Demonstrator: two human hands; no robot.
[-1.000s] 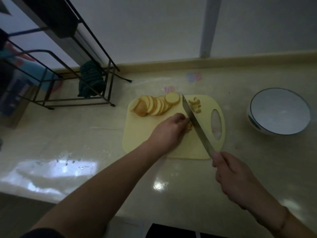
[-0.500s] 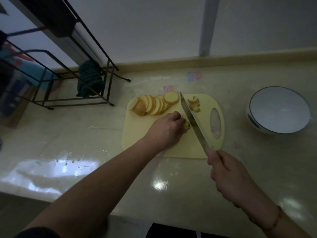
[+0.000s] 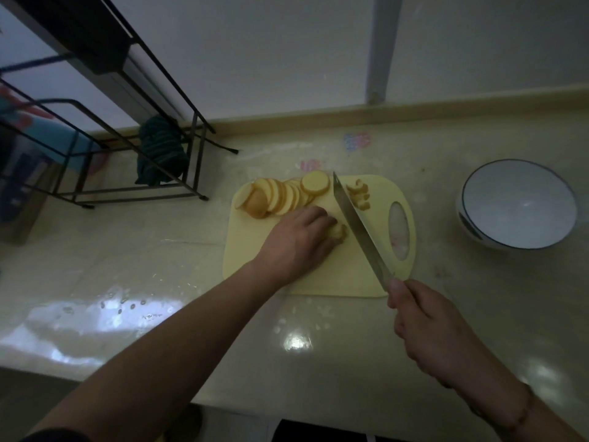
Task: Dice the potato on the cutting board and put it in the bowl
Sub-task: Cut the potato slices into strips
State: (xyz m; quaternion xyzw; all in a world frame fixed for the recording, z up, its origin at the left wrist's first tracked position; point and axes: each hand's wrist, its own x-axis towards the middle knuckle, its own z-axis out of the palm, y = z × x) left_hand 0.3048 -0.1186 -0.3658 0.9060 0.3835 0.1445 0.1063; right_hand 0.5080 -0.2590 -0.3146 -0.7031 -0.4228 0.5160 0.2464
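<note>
Mid-dicing here: the left hand point(image 3: 298, 242) is pinning a small stack of potato slices point(image 3: 338, 231) on the cutting board point(image 3: 255, 250), grip curled over them, while the right hand point(image 3: 428, 330) is clenching the knife point(image 3: 357, 224) just beside those fingertips. Probably the next chop needs knuckles tucked back. The bowl point(image 3: 518, 204) is sitting empty on the surface. Dim light and the hand are hiding most of the stack.

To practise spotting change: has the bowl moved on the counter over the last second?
No. The bowl keeps the same place, apart from and to the right of the cutting board; only the camera view shifts slightly.
</note>
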